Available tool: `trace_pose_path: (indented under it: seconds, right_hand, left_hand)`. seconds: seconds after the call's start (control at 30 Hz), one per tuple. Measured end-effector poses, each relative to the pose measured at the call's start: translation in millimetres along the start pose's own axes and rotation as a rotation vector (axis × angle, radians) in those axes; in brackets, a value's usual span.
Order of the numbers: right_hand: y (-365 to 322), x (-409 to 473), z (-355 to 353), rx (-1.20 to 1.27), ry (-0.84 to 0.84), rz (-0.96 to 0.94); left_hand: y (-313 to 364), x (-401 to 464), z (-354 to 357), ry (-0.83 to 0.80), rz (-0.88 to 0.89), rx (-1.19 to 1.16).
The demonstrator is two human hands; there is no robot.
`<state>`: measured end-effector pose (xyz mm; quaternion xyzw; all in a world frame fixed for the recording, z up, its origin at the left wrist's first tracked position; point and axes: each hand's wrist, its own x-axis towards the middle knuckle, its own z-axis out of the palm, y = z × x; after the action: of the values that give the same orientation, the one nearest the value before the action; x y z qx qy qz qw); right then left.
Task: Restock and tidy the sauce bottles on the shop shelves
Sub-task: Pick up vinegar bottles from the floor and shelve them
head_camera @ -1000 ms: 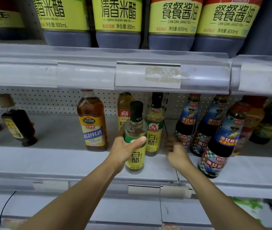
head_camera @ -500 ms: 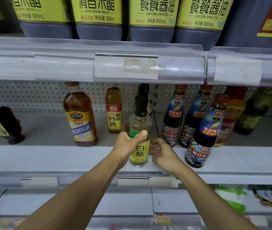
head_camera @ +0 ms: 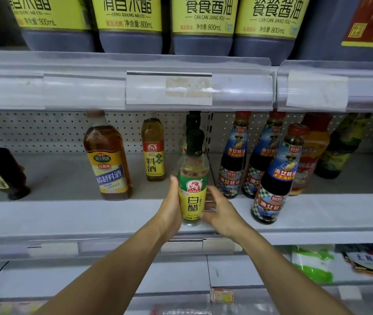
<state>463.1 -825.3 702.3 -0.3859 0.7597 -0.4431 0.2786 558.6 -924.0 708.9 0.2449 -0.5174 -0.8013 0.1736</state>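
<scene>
White shop shelving fills our view, pegboard behind, clear price strips along each front edge. We've got the clear white-vinegar bottle with the green-and-yellow label and black cap (head_camera: 192,178) standing upright at the front edge of the middle shelf (head_camera: 56,214), label square to the aisle. That looks like the point of the hold: facing it up so shoppers read it. A second black-capped bottle (head_camera: 193,119) stands directly behind it, mostly hidden, so we judge a neat file is being formed.

Our left hand (head_camera: 171,209) wraps the bottle's left side, thumb up along the label, a firm grip. Our right hand (head_camera: 220,211) cups the right side low down, fingers curled round the base, steadying it. Both forearms reach up and forward, converging on it.

Left of it stand the amber cooking-wine bottle with the blue-and-yellow label (head_camera: 107,162) and, further back, the slim yellow-labelled cooking-wine bottle (head_camera: 153,148); to the right, the dark oyster-sauce bottles with red caps (head_camera: 276,176) run in files toward the back.
</scene>
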Motion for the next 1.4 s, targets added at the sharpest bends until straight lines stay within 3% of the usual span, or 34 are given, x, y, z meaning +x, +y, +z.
trace_pose_path:
  seconds: [0.53,0.93,1.17,1.4]
  right_hand:
    - [-13.0,-4.7,7.2,0.003,-0.024,0.067]
    - [-7.6,-3.3,10.8,-0.012,0.006,0.073]
    - [-6.0,-28.8,10.7,0.004,0.178,0.172]
    - [0.5,-82.5,21.8,0.067,0.371,0.232]
  left_hand:
    - [2.1,2.5,-1.4,-0.004,-0.025,-0.058]
    - [7.3,-8.3,-3.9,0.023,-0.022,0.078]
    - [-1.5,-29.0,-17.4,0.127,-0.109,0.250]
    - [-18.8,-65.1,-7.5,0.313,-0.012,0.287]
